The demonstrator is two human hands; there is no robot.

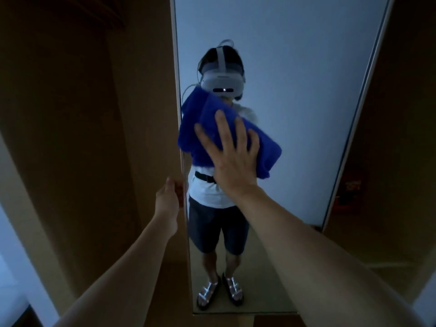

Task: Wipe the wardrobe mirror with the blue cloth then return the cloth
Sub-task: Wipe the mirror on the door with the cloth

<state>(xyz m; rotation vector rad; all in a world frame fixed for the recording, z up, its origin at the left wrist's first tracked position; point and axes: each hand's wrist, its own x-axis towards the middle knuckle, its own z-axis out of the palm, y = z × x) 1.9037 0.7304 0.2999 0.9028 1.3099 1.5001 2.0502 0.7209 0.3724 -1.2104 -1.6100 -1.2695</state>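
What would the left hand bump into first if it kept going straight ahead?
Probably the edge of the wardrobe door: the left hand already reaches to that edge, beside the mirror. Contact is unclear in the dim light.

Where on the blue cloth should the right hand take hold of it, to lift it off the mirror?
Probably at the bunched lower right end of the blue cloth, coming from the front. The right hand lies flat on its middle, pressing it to the mirror, and thick folds stick out there. Curling the fingers in should gather them. The left hand holds the door edge.
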